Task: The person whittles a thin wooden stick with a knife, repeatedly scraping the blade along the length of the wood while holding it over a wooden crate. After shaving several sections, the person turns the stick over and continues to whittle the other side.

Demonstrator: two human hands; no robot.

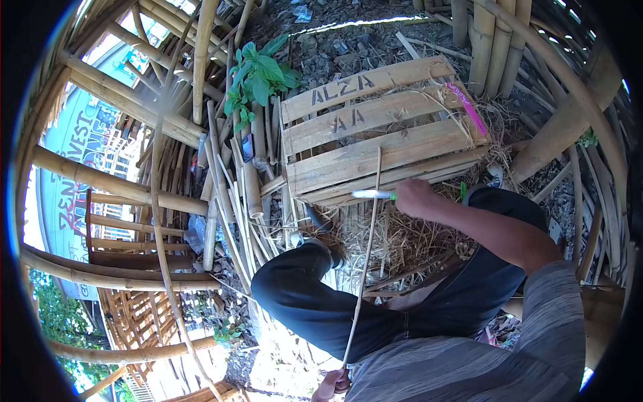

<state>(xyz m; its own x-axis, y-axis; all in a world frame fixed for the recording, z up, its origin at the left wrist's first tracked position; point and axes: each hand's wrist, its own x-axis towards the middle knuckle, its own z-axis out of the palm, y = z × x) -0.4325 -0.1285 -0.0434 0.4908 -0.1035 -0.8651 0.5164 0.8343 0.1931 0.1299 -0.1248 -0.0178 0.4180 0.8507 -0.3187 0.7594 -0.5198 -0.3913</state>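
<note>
Left hand (333, 384) grips the bamboo strip's (365, 254) low end, steadying it; right hand (414, 198) clenches a knife (372, 194) against it.

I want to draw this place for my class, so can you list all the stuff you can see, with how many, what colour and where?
Wooden crate: one, pale wood with dark letters, upper middle, on the ground.
Pink strip: one, pink, on the crate's right end.
Leafy plant: one, green, just left of the crate.
Bamboo poles: many, tan, framing the left, top and right.
Split bamboo slats: a bundle, pale tan, leaning left of the crate.
Shavings: a heap, straw-coloured, below the crate.
Thin bamboo strip: one, pale, running from the lower hand up to the crate.
Knife: one, silvery blade with green at the handle, against the strip.
Right hand: holds the knife.
Left hand: grips the strip's lower end.
Trousers: dark, lower middle.
</note>
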